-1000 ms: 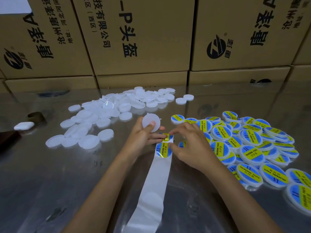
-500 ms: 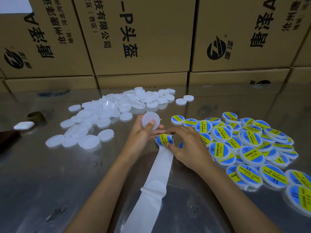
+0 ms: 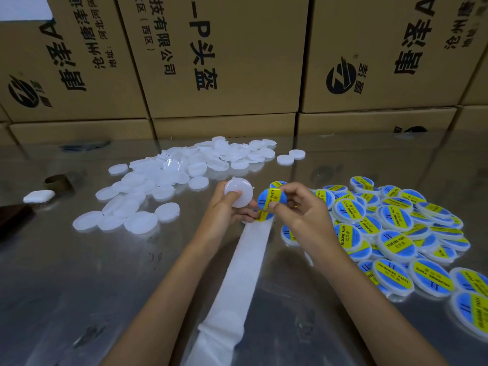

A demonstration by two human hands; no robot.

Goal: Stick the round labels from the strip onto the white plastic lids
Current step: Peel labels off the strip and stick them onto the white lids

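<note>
My left hand (image 3: 227, 211) holds a bare white lid (image 3: 239, 195) upright under its thumb, while its fingers also pin the top end of the white backing strip (image 3: 245, 262). My right hand (image 3: 297, 210) pinches a round blue and yellow label (image 3: 272, 199), lifted off the strip and standing just right of the lid. Another label (image 3: 264, 215) shows partly on the strip below it. The strip runs toward me across the shiny table (image 3: 79, 273).
A heap of bare white lids (image 3: 171, 178) lies to the left and behind. Labelled lids (image 3: 390, 228) are piled to the right. Cardboard boxes (image 3: 224, 62) wall off the back. A small white case (image 3: 39, 196) and a brown tape roll (image 3: 58, 182) sit far left.
My right hand has peeled the label off the strip and raised it beside the lid. The strip has been pulled further toward me.
</note>
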